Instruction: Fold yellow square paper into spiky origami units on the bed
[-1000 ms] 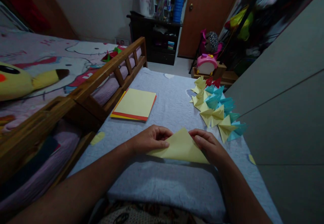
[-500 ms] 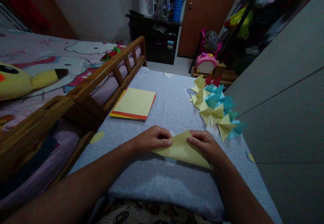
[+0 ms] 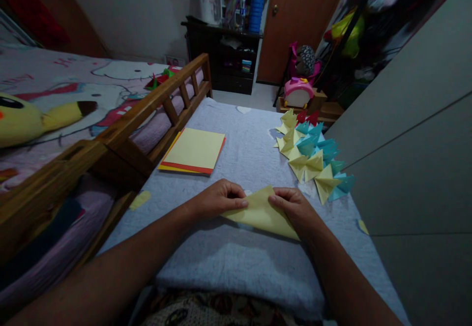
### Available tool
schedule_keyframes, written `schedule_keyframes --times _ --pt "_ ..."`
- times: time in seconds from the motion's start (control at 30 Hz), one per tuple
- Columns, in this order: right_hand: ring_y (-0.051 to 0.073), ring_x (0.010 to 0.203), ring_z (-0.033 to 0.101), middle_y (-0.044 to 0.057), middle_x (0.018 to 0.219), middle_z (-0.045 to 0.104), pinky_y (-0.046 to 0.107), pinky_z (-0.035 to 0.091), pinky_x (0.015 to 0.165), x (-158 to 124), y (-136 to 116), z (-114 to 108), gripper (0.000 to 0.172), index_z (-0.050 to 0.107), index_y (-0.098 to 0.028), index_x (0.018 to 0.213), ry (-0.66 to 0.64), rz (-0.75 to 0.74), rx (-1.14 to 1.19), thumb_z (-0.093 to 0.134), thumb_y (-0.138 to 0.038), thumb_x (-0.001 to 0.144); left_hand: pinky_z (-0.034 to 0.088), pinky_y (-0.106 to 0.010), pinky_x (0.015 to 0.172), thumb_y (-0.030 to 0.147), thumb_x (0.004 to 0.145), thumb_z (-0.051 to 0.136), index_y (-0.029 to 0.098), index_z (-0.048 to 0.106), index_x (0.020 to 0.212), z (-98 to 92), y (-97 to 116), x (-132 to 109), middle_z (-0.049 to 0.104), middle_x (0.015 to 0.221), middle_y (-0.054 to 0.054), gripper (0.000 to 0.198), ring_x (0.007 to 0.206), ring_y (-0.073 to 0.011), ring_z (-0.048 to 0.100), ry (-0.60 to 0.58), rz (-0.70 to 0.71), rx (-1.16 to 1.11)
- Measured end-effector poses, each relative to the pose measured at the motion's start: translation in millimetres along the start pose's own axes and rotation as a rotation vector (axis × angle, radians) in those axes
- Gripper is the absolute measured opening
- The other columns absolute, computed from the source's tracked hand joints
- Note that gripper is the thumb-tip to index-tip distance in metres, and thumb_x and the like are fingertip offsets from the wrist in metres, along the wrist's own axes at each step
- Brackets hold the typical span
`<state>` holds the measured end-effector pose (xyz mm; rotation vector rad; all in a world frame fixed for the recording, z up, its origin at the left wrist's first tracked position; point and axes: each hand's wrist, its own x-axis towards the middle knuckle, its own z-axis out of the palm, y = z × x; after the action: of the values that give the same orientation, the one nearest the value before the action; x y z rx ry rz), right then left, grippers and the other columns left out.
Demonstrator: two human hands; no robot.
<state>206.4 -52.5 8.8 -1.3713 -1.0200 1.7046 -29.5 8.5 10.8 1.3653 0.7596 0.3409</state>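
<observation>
A pale yellow sheet of paper (image 3: 263, 211), folded into a triangle, is held between my two hands just above the bed cover. My left hand (image 3: 225, 199) pinches its left side, thumb on top. On the other side my right hand (image 3: 292, 204) grips the paper near its upper point, the thumb pressed on the face. The fingers behind the paper are hidden. Farther off at the left lies a stack of square paper (image 3: 195, 148), pale yellow on top with red and orange edges showing. Several folded paper shapes (image 3: 309, 154), yellow, blue and red, stand in rows at the right.
A wooden rail (image 3: 173, 97) runs along the left, with a patterned bed and a yellow plush toy (image 3: 22, 119) beyond it. A pale cabinet (image 3: 416, 134) borders the right. Past the far edge are a dark shelf (image 3: 221, 60) and a pink toy (image 3: 298, 92).
Both hands and the folded paper have shifted very slightly left and up in view, along with a small camera move. The grip on the paper looks the same.
</observation>
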Motion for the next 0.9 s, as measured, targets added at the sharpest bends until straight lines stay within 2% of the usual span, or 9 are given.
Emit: schedule_keyframes --times 0.27,0.47,0.9 --pt "0.01 0.052 0.05 0.0 0.064 0.063 0.022 0.034 0.049 -7 -18 -1 0.044 0.069 -0.017 0.076 -0.055 -0.03 -0.159 0.075 -0.06 0.074 0.029 -0.023 0.05 0.046 0.074 0.074 0.014 0.068 0.068 -1.1 3 -3 0.055 0.058 0.001 0.033 0.052 -0.0087 0.044 0.02 0.01 -0.01" --pt "0.01 0.052 0.05 -0.001 0.063 0.062 0.021 0.033 0.047 1 -31 3 0.043 0.069 -0.017 0.076 -0.054 -0.032 -0.193 0.077 -0.059 0.073 0.028 -0.022 0.05 0.046 0.075 0.074 0.014 0.067 0.068 -5.9 6 -7 0.053 0.059 0.002 0.033 0.053 -0.0081 0.042 0.056 0.04 -0.018" --pt "0.009 0.048 0.049 -0.001 0.06 0.061 0.022 0.031 0.047 16 -21 4 0.043 0.069 -0.016 0.074 -0.079 -0.044 -0.08 0.077 -0.059 0.073 0.03 -0.022 0.051 0.044 0.076 0.075 0.013 0.069 0.068 -11.1 6 -8 0.055 0.062 0.0 0.033 0.055 -0.0084 0.044 0.103 0.039 -0.012"
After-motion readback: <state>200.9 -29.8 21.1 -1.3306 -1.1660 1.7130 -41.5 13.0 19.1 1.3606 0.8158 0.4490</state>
